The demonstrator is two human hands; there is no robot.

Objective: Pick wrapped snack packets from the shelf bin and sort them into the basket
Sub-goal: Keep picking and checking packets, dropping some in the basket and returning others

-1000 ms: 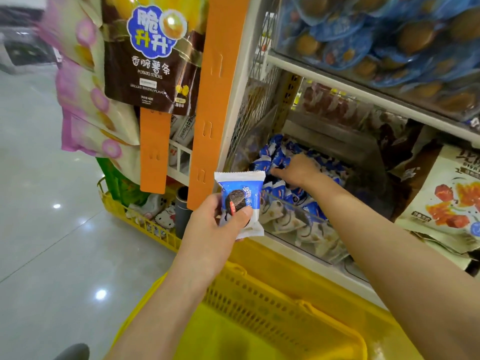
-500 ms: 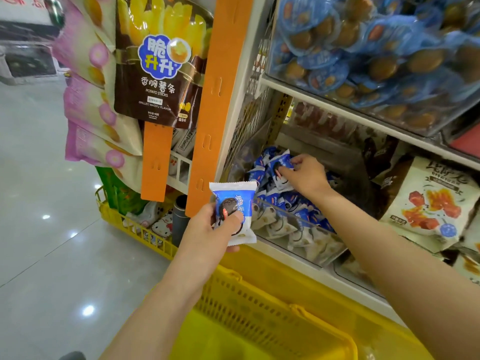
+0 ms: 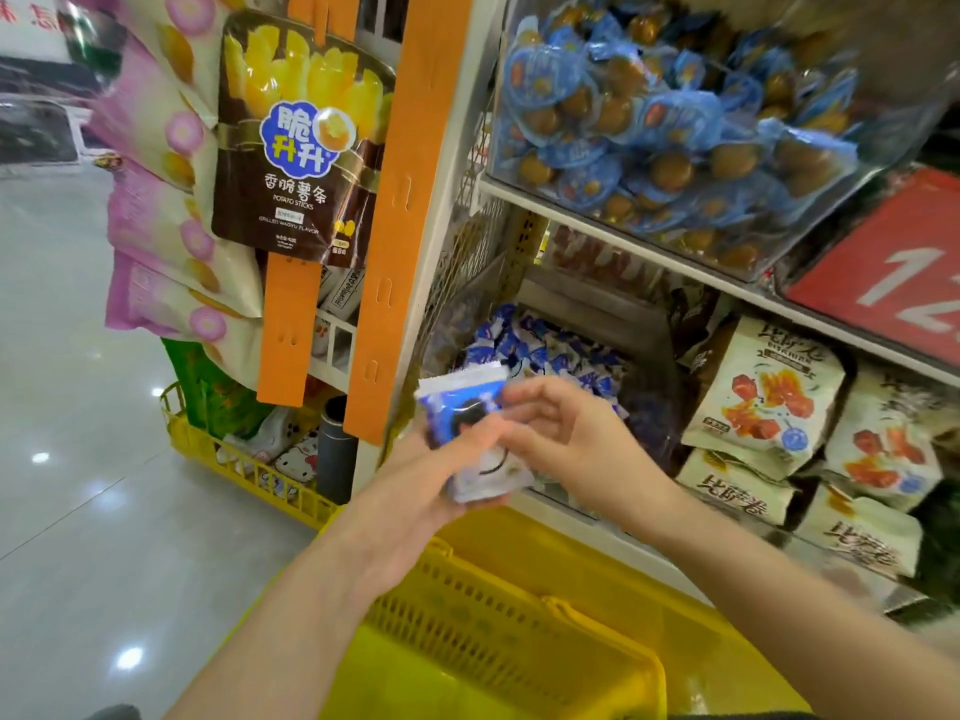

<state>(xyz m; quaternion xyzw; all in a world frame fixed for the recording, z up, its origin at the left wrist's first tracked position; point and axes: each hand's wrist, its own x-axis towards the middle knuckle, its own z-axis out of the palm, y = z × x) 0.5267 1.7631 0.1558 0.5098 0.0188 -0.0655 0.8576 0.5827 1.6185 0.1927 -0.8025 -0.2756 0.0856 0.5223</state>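
The left hand (image 3: pixel 415 491) pinches blurred blue-and-white snack packets (image 3: pixel 460 407) in its grip. The right hand (image 3: pixel 571 439) touches them; whether its grip pinches, I cannot tell. The bin (image 3: pixel 545 350) sits just behind and the yellow basket (image 3: pixel 519 641) beneath. Up-left, a hanging bag (image 3: pixel 296 148) reads "POTATO STICKS, GRILLED WAGYU FLAVOR".

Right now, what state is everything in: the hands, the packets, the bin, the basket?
Left hand: grips the held packets.
Held packets: stacked, raised above the basket.
Right hand: fingers at the held packets; blur hides any grip.
Shelf bin: open-topped, holding many blue packets.
Basket: open, below the hands.
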